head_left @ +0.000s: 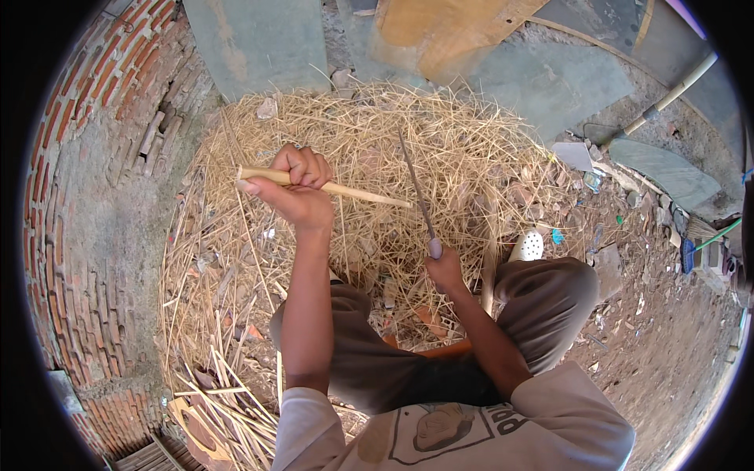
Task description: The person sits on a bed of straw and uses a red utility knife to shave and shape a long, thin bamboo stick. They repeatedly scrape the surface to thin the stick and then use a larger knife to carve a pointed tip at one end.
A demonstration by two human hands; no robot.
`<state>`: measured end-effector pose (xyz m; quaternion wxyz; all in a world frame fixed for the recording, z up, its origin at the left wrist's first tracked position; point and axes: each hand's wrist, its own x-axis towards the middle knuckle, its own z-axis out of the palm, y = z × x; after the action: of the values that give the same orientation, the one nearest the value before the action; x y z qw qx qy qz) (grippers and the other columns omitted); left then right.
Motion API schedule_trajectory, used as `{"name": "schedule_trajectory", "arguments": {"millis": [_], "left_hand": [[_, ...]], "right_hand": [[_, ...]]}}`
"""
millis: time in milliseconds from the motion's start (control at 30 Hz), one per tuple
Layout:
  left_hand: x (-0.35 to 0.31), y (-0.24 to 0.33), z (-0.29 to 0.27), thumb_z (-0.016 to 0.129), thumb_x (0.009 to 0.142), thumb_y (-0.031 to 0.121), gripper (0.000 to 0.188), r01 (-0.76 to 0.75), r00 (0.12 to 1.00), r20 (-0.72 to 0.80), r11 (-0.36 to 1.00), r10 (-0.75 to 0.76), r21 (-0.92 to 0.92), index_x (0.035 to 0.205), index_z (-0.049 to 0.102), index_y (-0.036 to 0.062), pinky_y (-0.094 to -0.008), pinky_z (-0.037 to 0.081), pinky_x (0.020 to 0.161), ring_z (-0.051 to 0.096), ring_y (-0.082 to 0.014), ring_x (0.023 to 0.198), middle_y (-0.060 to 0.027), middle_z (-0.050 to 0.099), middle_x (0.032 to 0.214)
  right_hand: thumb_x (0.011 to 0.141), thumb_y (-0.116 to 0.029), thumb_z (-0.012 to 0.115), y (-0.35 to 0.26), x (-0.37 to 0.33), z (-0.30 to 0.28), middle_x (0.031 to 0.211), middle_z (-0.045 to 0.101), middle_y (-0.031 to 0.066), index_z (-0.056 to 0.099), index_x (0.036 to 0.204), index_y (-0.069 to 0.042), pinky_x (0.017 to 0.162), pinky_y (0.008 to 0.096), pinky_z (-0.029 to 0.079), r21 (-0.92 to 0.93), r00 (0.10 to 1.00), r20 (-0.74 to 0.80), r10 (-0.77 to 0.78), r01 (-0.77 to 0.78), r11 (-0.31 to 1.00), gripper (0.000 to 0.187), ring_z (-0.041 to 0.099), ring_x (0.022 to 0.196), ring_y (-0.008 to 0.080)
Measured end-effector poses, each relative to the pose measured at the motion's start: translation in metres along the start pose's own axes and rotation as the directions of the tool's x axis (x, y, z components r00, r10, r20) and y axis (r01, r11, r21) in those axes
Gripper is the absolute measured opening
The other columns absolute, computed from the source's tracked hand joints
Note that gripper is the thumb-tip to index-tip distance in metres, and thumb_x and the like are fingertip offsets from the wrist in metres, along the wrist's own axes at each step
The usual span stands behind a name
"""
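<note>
My left hand (302, 188) is closed around a pale, peeled bamboo stick (365, 194). Its thick end sticks out past my thumb, and its thin tip points right, close to the blade. In my right hand (445, 271) is the handle of a knife (414, 177) with a long, narrow, dark blade. The blade slants up and to the left, with a small gap seeming to part it from the stick. Below both hands spreads a heap of dry, straw-like shavings (440, 118).
A worn brick wall (71, 235) curves along the left. Thin pale sticks (236, 416) lie in a bundle at lower left. Grey-green slabs (550, 86) stand at the back, beside a long pole (667, 98). My white perforated shoe (528, 246) rests among debris on the dirt.
</note>
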<state>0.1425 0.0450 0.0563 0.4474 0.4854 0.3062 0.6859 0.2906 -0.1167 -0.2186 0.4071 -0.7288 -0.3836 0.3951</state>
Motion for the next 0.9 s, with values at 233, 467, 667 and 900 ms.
{"name": "schedule_trajectory", "arguments": {"millis": [233,467,667,900], "left_hand": [[0.0,0.002,0.001,0.013,0.075,0.092,0.076,0.005,0.999,-0.033,1.0,-0.004,0.021,0.059,0.022,0.0177,-0.0256,0.012,0.039,0.012,-0.0094,0.042,0.0052,0.019,0.048],[0.019,-0.001,0.009,0.008,0.076,0.09,0.075,0.053,0.998,-0.035,0.998,-0.054,-0.035,0.058,0.021,0.0187,-0.0261,0.012,0.039,0.012,-0.0094,0.042,0.0051,0.018,0.047],[0.006,0.0,-0.016,0.007,0.074,0.091,0.076,0.081,0.996,-0.03,0.997,-0.081,0.013,0.058,0.021,0.0183,-0.0265,0.012,0.039,0.012,-0.01,0.041,0.0049,0.018,0.047],[0.004,0.005,-0.002,0.01,0.073,0.093,0.077,0.08,0.996,0.05,0.997,-0.08,0.002,0.059,0.022,0.0175,-0.0272,0.012,0.04,0.013,-0.0101,0.042,0.0049,0.019,0.048]], "right_hand": [[0.078,-0.014,0.066,-0.053,-0.007,0.003,0.074,0.063,0.0172,0.06,0.089,0.001,0.057,0.0399,0.048,0.219,0.991,-0.06,-0.123,0.133,0.967,0.019,0.064,0.066,0.029],[0.083,-0.016,0.063,0.086,0.001,0.036,0.073,0.063,0.0165,0.06,0.092,0.004,0.052,0.0423,0.047,-0.305,0.917,0.131,0.378,-0.325,0.895,0.022,0.065,0.068,0.0259],[0.078,-0.007,0.062,0.038,-0.012,0.008,0.058,0.054,0.0097,0.055,0.072,0.002,0.042,0.0353,0.04,0.03,0.806,0.334,0.489,-0.527,0.849,0.013,0.051,0.044,0.0182],[0.075,-0.008,0.064,-0.066,-0.004,-0.016,0.059,0.054,0.0048,0.057,0.078,0.001,0.047,0.0316,0.041,0.025,0.987,-0.029,-0.156,0.156,0.987,0.012,0.05,0.049,0.0131]]}}
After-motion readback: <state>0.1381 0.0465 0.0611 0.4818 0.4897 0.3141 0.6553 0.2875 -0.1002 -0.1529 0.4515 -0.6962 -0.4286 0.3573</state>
